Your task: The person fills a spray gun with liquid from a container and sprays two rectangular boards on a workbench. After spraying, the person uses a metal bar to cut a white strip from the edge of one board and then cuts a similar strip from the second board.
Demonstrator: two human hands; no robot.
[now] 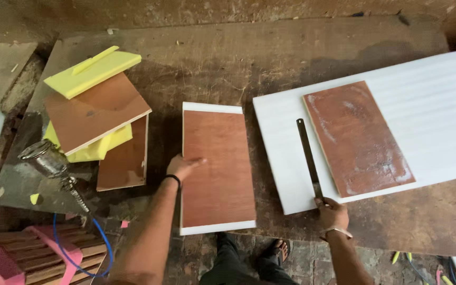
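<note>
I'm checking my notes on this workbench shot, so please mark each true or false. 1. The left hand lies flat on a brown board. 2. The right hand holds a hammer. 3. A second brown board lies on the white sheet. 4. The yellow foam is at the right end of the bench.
1. True: the left hand rests on the brown board.
2. False: the right hand grips the end of a long metal blade.
3. True: the second board lies on the white sheet.
4. False: the yellow foam is at the left.

Reddish-brown board point(218, 168) on white foam, white foam sheet point(423, 116), dark metal ruler point(308, 155), yellow foam blocks point(92, 71), worn brown tabletop point(228, 58)
</note>
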